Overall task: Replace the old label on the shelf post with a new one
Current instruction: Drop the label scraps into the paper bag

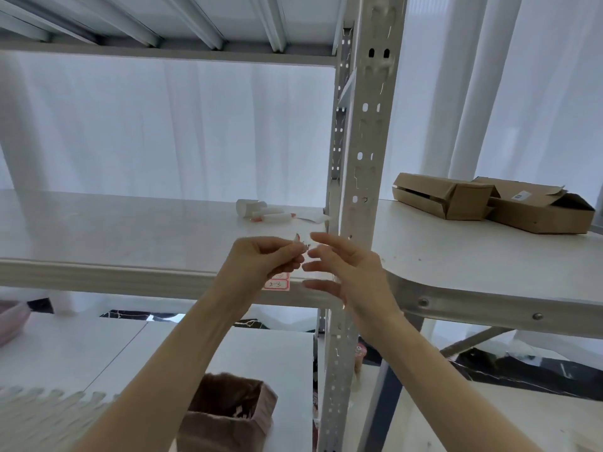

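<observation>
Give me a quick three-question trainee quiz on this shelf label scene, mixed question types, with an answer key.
1. True or false: the right hand grips the shelf post.
2. Which hand pinches the small sticker? A) left hand B) right hand C) neither
3. Fill in: the two cardboard boxes lie to the ____ of the shelf post.

Key: 1 false, the right hand's fingers are spread and hold nothing; 2 A; 3 right.
</observation>
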